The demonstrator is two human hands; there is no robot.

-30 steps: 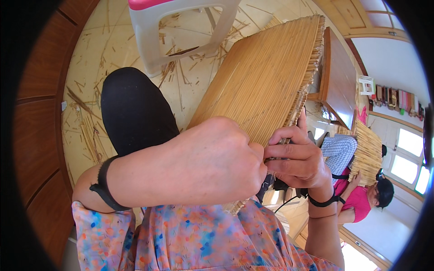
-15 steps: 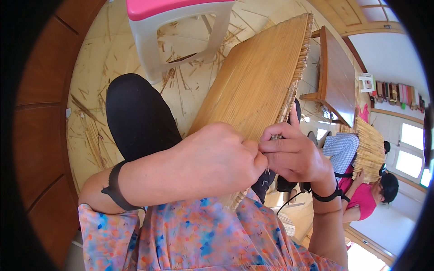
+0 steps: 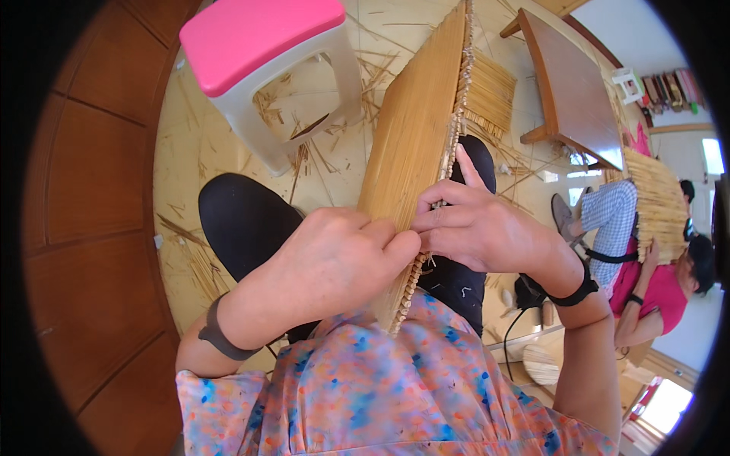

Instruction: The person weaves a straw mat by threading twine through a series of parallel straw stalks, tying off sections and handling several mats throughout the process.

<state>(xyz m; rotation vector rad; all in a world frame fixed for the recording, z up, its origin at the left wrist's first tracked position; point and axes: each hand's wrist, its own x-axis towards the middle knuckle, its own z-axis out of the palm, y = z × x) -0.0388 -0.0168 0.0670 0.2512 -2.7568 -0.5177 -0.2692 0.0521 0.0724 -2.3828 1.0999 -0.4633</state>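
A long woven straw panel [image 3: 407, 125], with a bumpy bound edge along its right, stands tilted between my black-clad knees and reaches down to my floral top. My left hand [image 3: 344, 254] is closed in a pinch against that edge; what its fingertips hold is hidden. Beside it my right hand [image 3: 483, 232] has its middle fingers bent over the bound edge, gripping it, while the index finger stretches up along it. Short pale strands poke out just below the fingers.
A pink-topped stool [image 3: 262, 38] stands ahead-left, among straw scraps on tiles [image 3: 380, 42]. Another straw piece [image 3: 490, 91] lies behind the panel. A wooden table [image 3: 566, 83] is at the right, near a seated co-worker [image 3: 661, 304] holding a straw mat [image 3: 658, 205]. Wooden panelling [image 3: 95, 197] borders the left.
The view has shifted, showing more of the stool's top and the table. The panel looks more edge-on and leans further left in view. Both hands stay at the bound edge.
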